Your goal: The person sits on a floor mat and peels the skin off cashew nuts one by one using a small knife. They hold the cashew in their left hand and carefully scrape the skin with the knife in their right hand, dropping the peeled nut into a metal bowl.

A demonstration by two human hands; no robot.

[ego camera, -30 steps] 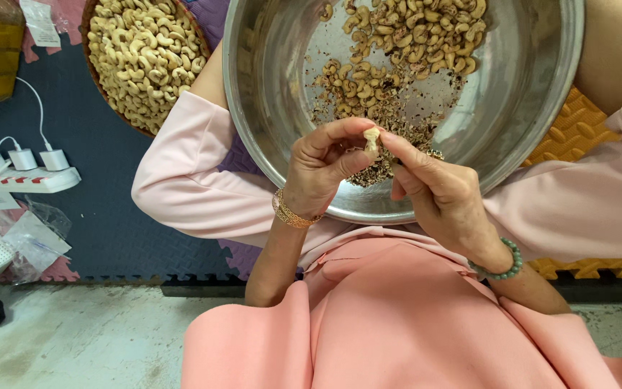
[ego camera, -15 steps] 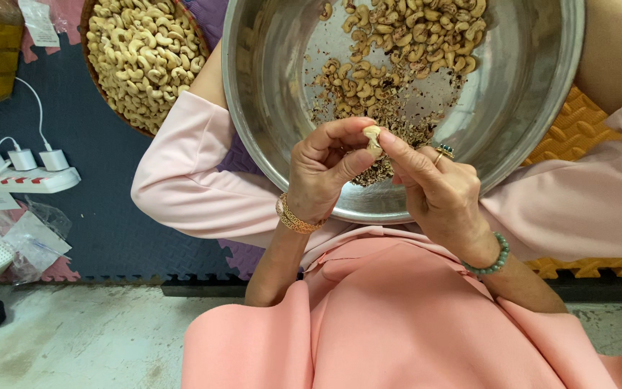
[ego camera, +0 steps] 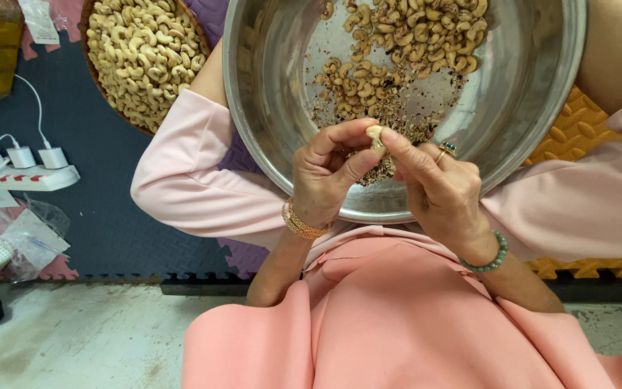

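Observation:
Both hands meet over the near rim of a large steel bowl resting on my lap. My left hand, with gold bangles at the wrist, and my right hand, with a ring and a green bead bracelet, pinch one pale cashew nut between their fingertips. Inside the bowl lie several unpeeled brownish cashews at the far side and a scatter of dark skin flakes just beyond my fingers.
A round basket of peeled pale cashews sits at the upper left on dark foam floor mats. A white power strip with plugged chargers lies at the left, with plastic bags nearby. Orange mat at right.
The hands have shifted very slightly while turning the nut between the fingertips. Bowl and basket have not moved.

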